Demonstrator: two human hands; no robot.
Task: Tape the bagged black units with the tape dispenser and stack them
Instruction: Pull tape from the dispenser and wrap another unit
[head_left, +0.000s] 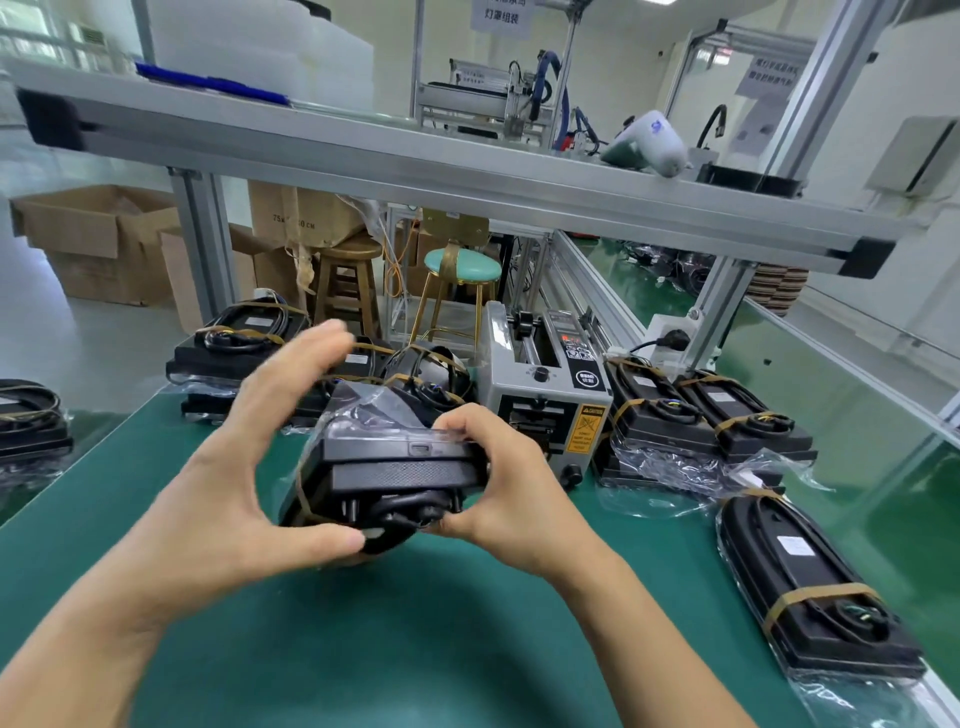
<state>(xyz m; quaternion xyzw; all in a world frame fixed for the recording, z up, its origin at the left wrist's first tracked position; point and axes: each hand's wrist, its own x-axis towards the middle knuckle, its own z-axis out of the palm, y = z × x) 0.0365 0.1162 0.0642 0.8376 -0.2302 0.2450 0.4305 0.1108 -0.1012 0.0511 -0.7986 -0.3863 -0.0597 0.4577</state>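
A black unit in a clear bag (395, 467) is held on edge above the green mat, in the middle of the view. My right hand (498, 483) grips its right end, fingers curled over the top and thumb below. My left hand (249, 467) is spread wide at its left side; the thumb touches the unit's lower edge and the blurred fingers arch over the bag's loose top. The grey tape dispenser (545, 384) stands just behind the unit.
Stacked bagged units lie at the back left (234, 348), far left edge (31, 421), right of the dispenser (706, 421) and near right (810, 587). An aluminium shelf rail (467, 176) crosses overhead. Stools and cardboard boxes stand beyond the green mat (415, 649).
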